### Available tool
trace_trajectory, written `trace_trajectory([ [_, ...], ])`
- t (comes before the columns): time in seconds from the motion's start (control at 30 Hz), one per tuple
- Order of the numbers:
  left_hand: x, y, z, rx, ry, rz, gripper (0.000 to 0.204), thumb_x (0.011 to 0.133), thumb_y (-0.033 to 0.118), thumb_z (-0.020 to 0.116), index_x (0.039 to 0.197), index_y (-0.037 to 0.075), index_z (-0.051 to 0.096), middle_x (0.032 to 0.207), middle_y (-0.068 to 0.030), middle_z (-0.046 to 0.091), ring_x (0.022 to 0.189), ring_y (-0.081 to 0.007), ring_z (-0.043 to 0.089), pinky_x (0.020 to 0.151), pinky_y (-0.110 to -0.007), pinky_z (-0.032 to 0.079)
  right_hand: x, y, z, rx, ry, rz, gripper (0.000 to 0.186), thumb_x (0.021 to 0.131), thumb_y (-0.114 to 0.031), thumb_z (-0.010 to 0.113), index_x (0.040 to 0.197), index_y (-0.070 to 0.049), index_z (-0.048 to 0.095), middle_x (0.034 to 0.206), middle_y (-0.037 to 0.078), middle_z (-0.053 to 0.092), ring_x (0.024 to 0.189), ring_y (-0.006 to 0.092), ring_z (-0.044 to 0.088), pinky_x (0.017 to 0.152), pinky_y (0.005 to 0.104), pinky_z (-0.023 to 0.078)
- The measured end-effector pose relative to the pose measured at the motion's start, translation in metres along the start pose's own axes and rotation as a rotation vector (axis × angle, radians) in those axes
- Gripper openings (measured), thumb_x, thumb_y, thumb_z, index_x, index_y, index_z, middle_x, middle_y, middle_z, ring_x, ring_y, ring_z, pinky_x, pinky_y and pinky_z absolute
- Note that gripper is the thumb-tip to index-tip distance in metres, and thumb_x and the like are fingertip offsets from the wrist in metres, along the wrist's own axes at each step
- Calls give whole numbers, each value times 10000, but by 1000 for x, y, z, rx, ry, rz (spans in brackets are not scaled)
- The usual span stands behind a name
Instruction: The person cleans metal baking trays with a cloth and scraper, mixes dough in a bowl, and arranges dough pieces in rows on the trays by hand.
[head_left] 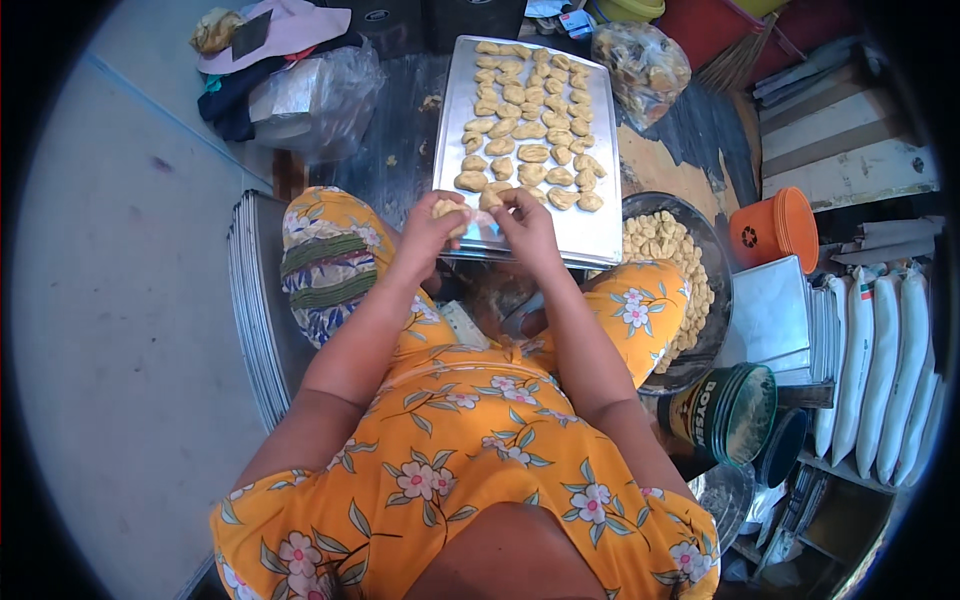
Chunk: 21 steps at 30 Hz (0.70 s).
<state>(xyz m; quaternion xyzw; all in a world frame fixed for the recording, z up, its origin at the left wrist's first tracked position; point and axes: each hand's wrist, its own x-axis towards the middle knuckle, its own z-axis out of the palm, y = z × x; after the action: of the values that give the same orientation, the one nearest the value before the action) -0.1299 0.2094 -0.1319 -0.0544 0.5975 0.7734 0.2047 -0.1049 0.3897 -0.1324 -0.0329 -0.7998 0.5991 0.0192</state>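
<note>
Left grip [428,228] cups a tan dough lump [448,210], right grip [526,228] pinches another lump [490,198], silver metal tray [598,232] nearly full, round black four-o'clock basin [717,308] holding more.

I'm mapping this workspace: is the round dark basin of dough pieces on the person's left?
No, the round dark basin holding dough pieces sits on the person's right, beside the right leg.
</note>
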Motion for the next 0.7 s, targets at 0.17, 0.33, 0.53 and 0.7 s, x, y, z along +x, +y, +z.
trace_trajectory([
  [0.17,13,2,-20,-4,101,149,290,825,46,698,1100,54,604,913,-36,631,719,-95,597,538,-219,492,-4,-3,25,-626,7,-226,265,810,-118,687,1069,-64,689,918,117,628,750,296,646,684,389,523],
  [0.33,11,-2,-13,-17,26,109,318,817,-33,653,1121,36,592,959,-68,645,795,-123,641,610,-235,534,1,7,11,-126,90,-206,474,740,-30,633,1210,-43,573,1087,192,520,1048,364,551,933,372,462],
  [0.53,12,-7,-7,-93,-45,131,336,816,-102,587,1131,15,579,1071,-105,621,878,-168,662,714,-277,591,-10,19,-9,-332,73,-208,339,736,14,618,1071,-36,610,1029,157,563,996,357,552,873,393,468],
  [0.7,7,-4,1,-63,-124,190,359,806,-122,548,1139,11,572,1120,-99,596,948,-183,646,748,-305,609,-11,13,-13,-406,26,-209,275,746,-2,646,1013,-61,678,981,127,629,951,358,565,856,409,476],
])
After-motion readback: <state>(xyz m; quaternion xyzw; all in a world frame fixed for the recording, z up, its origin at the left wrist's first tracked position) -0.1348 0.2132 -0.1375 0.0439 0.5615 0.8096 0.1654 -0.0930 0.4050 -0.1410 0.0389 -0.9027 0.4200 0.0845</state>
